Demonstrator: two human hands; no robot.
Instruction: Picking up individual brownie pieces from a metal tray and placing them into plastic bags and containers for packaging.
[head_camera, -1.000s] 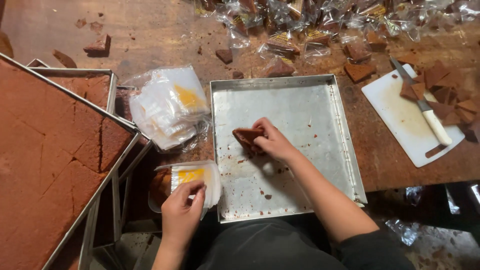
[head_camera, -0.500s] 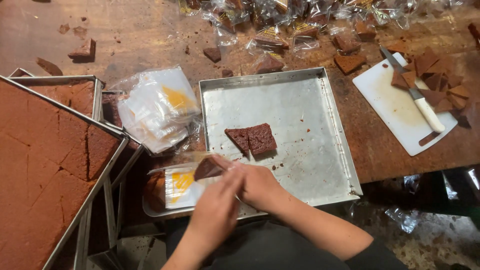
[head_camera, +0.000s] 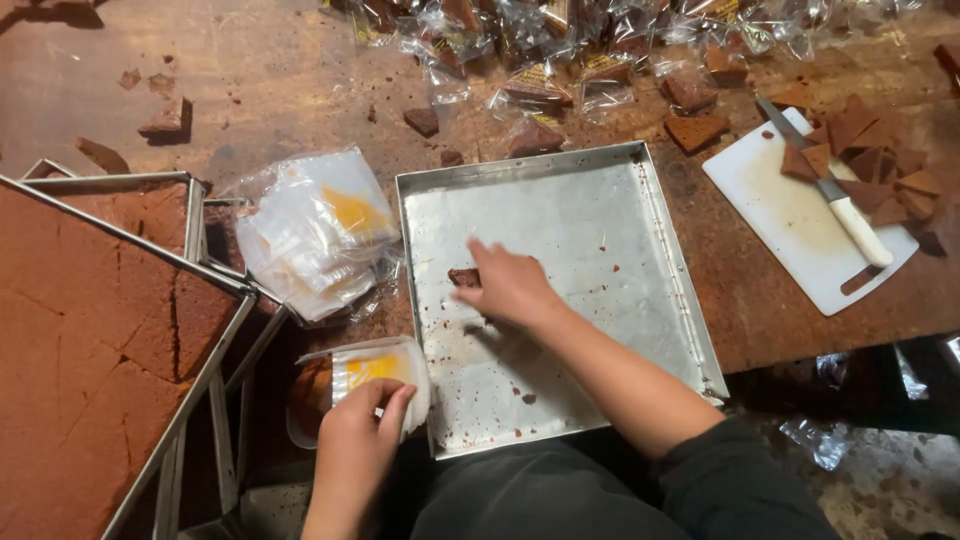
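Note:
My right hand rests palm down on a brown cake piece in the middle of a shallow metal tray; only the piece's left edge shows from under my fingers. My left hand grips a clear plastic bag with a yellow print, held open near the tray's front left corner. Brown cake shows inside the bag at its left end.
A stack of clear bags lies left of the tray. Large trays of brown cake fill the left. A white cutting board with a knife and cake triangles sits at right. Wrapped pieces crowd the far edge.
My right hand left the bag and went back onto the tray, covering the cake there. My left hand keeps hold of the bag, which now has cake in it.

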